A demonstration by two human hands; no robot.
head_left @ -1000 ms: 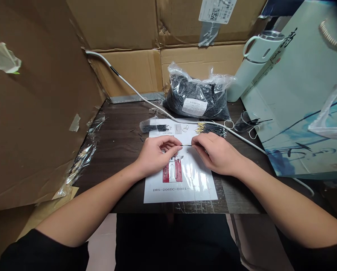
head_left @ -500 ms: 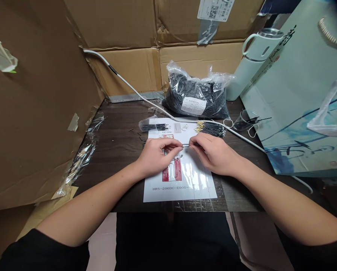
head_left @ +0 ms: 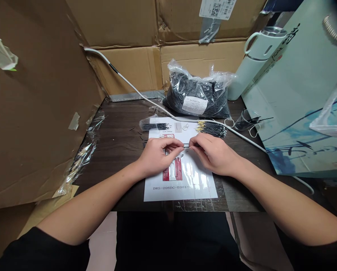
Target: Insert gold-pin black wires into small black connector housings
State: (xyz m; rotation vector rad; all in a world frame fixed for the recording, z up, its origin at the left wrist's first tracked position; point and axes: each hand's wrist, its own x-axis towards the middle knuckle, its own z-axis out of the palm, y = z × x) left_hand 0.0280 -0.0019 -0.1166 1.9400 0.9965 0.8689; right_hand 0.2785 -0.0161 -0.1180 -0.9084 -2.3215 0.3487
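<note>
My left hand (head_left: 159, 156) and my right hand (head_left: 215, 154) face each other above a printed white sheet (head_left: 182, 192). Both pinch a thin dark wire (head_left: 186, 145), whose short middle stretch shows between the fingertips. Its ends are hidden by my fingers. Behind my left hand, a clear cup (head_left: 149, 122) lies on its side with black wires (head_left: 158, 126) reaching out of it. A bundle of black wires with yellowish ends (head_left: 212, 128) lies just behind my right hand.
A plastic bag of black pieces (head_left: 198, 94) sits at the back, beside a pale bottle (head_left: 255, 60). A white cable (head_left: 137, 91) crosses the dark table (head_left: 114, 150). On the right are another cup with black wires (head_left: 246, 119) and a large paper bag (head_left: 298, 113). Cardboard walls (head_left: 38, 105) stand around.
The view has shifted very slightly. Both hands keep nearly the same place and the same pinch on the wire.
</note>
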